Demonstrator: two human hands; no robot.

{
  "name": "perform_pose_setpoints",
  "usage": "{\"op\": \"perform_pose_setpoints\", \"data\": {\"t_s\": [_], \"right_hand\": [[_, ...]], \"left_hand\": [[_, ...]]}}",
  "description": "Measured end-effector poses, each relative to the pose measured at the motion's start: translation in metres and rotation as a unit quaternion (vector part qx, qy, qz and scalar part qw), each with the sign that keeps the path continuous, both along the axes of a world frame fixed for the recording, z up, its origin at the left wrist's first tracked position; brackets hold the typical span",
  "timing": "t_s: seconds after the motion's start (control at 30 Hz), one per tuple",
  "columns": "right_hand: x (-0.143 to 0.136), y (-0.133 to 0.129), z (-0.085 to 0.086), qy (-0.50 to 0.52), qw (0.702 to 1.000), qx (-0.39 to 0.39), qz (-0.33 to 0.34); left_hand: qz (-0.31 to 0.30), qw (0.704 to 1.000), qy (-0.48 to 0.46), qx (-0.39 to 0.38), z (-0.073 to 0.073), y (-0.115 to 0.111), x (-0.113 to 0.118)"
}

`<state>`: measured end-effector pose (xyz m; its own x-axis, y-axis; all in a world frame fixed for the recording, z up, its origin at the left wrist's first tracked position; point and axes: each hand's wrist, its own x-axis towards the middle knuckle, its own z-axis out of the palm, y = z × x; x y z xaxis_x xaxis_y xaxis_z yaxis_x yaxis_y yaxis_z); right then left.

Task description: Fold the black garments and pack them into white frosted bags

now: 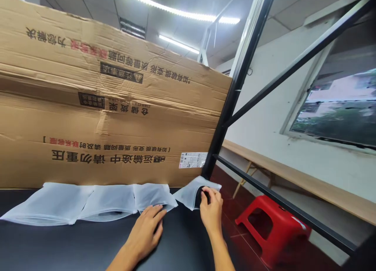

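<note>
Four frosted plastic bags lie in a row along the back of the black tabletop (96,243): the far-left bag (60,202), the second bag (110,200), the third bag (151,194) and the right-hand bag (188,190). My left hand (145,230) rests with its fingers extended on the front edge of the third bag. At the mouth of the right-hand bag, my right hand (213,212) has thumb and fingers closed on a black item (198,198), partly inside the bag. Its exact kind is hidden.
A tall cardboard sheet (117,126) with printed characters stands behind the bags. Beside it rises a black metal rack post (232,102). To the right are a red plastic stool (273,228) and a long wooden bench (302,180) below a window.
</note>
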<state>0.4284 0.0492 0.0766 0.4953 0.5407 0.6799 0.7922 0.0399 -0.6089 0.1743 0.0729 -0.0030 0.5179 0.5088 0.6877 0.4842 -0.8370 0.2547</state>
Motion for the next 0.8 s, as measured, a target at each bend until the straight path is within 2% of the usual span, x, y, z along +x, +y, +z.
{"op": "perform_pose_setpoints", "data": {"t_s": [0.1, 0.23, 0.33, 0.4, 0.47, 0.53, 0.57, 0.67, 0.8], "right_hand": [[-0.019, -0.010, 0.010, 0.006, 0.996, 0.075, 0.050], [-0.068, -0.017, 0.006, 0.013, 0.979, 0.055, 0.198], [-0.088, -0.018, 0.003, 0.110, 0.944, 0.057, 0.305], [-0.081, -0.019, 0.006, 0.254, 0.898, 0.107, 0.344], [-0.061, -0.019, 0.010, 0.392, 0.834, 0.167, 0.351], [-0.040, -0.017, 0.014, 0.465, 0.792, 0.197, 0.342], [-0.031, -0.016, 0.014, 0.482, 0.783, 0.198, 0.340], [-0.025, -0.012, 0.009, 0.479, 0.793, 0.171, 0.336], [-0.056, -0.008, -0.002, 0.431, 0.818, 0.097, 0.368]], "left_hand": [[0.019, 0.997, -0.077, 0.005, 0.007, 0.000, 0.002], [0.029, 0.989, -0.145, -0.014, 0.009, 0.001, -0.001], [0.025, 0.981, -0.186, -0.056, 0.004, 0.006, -0.008], [0.032, 0.973, -0.219, -0.069, 0.001, 0.010, -0.012], [0.042, 0.967, -0.244, -0.065, -0.001, 0.014, -0.015], [0.058, 0.958, -0.276, -0.055, 0.000, 0.016, -0.017], [0.068, 0.953, -0.290, -0.052, 0.001, 0.017, -0.018], [0.121, 0.956, -0.260, -0.057, 0.004, 0.017, -0.021], [0.247, 0.951, -0.169, -0.079, 0.011, 0.015, -0.030]]}}
